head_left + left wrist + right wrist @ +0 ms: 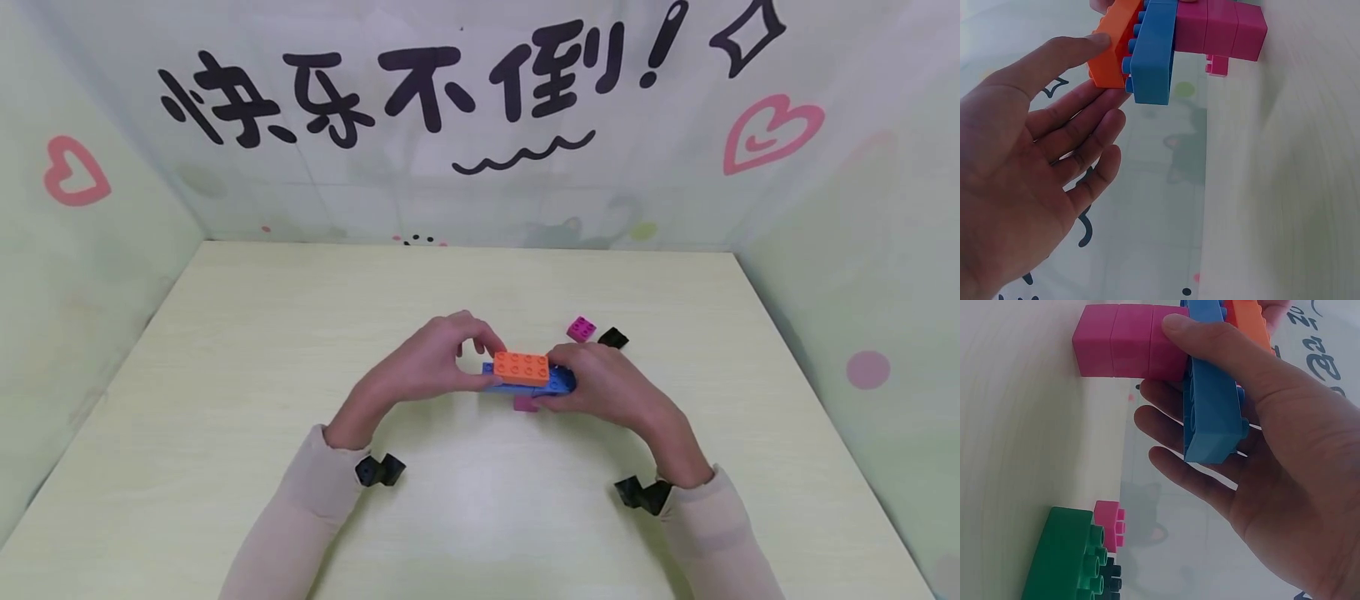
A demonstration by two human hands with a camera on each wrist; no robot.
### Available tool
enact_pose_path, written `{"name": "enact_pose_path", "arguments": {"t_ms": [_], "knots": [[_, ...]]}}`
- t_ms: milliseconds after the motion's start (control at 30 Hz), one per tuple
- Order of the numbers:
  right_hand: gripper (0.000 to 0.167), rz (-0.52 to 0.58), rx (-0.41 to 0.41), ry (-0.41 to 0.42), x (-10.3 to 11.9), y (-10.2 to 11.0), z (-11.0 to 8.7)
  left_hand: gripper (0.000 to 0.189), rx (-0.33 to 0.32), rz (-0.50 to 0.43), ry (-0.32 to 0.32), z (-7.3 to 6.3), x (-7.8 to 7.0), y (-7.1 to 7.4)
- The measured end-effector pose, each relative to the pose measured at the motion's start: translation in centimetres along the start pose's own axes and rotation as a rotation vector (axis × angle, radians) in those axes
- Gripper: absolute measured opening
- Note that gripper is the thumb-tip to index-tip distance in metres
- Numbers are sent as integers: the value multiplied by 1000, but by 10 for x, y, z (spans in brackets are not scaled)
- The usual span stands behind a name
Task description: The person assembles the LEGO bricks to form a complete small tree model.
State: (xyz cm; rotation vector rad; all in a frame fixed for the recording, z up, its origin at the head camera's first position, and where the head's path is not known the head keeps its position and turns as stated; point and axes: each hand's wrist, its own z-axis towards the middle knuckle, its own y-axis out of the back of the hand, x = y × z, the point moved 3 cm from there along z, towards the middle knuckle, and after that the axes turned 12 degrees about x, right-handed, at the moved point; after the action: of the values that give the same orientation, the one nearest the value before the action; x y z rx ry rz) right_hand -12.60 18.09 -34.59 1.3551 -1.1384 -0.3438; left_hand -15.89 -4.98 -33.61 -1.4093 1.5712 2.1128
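An orange eight-stud brick (521, 367) lies on a blue layer (1154, 56) of toy building bricks. Under the blue part stands a stack of pink bricks (1130, 340), mostly hidden from the head view. My left hand (431, 360) pinches the orange brick at its left end between thumb and index finger, the other fingers loosely bent. At the other end, my right hand (603, 385) grips the blue layer, its thumb on the pink stack. Whether the orange studs are fully pressed down cannot be told; in the left wrist view some blue studs (1127, 65) show beside it.
Beyond my right hand, a loose pink brick (581, 328) and a dark brick (613, 337) lie on the pale table (300, 283). A green brick (1060, 550) shows near them in the right wrist view. Printed fabric walls (465, 208) enclose the table's back and sides.
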Motion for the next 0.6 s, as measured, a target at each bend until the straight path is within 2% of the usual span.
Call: {"name": "enact_pose_path", "arguments": {"t_ms": [367,600], "knots": [[42,-14,-15,16,-1,-1,1,28,9,89,6,1,-3,-7],[37,30,-12,23,-3,-2,1,26,5,176,-1,0,-9,-7]]}}
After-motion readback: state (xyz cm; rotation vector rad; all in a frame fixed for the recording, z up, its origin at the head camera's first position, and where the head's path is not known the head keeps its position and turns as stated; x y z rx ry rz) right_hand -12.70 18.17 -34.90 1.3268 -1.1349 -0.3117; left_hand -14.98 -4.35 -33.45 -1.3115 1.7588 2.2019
